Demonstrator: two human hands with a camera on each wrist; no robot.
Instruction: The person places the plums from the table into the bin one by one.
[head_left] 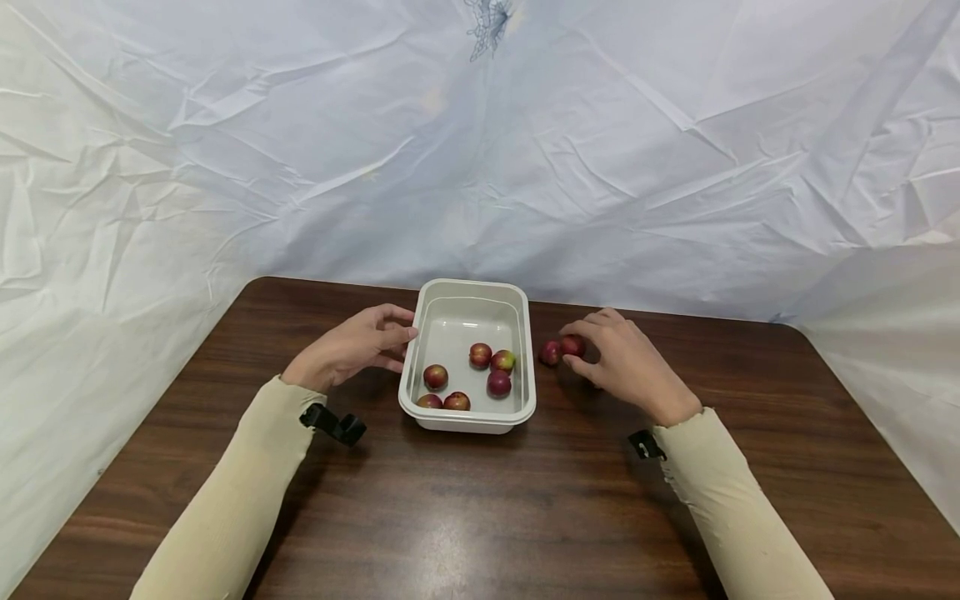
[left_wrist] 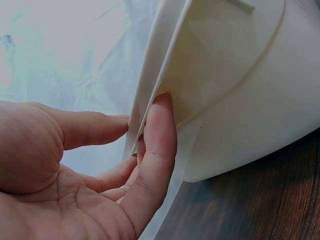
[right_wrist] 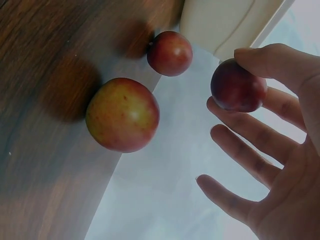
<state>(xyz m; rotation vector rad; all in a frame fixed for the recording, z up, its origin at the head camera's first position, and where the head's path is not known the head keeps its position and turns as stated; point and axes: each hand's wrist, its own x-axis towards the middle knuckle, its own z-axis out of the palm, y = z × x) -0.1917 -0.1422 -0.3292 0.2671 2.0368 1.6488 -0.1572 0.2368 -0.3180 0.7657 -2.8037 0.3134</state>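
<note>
A pale rectangular plastic container [head_left: 468, 425] stands on the table with several red and yellow-green plums [head_left: 480, 356] inside. On its left side, my left hand [head_left: 358, 343] pinches the rim, the thumb [left_wrist: 95, 131] on one face and fingers beneath the lip. To the right of the container is my right hand [head_left: 626, 360]. It holds a dark red plum [right_wrist: 238, 86] between thumb and fingers, the other fingers spread. Two more plums lie near that hand in the right wrist view: a smaller red plum [right_wrist: 170, 53] and a larger yellow-red plum [right_wrist: 123, 115].
The dark wooden table [head_left: 450, 508] has rounded far corners. Crumpled white sheeting [head_left: 480, 167] hangs behind it and along both sides. A black strap [head_left: 333, 423] is on the left wrist, and another black band [head_left: 647, 444] is on the right.
</note>
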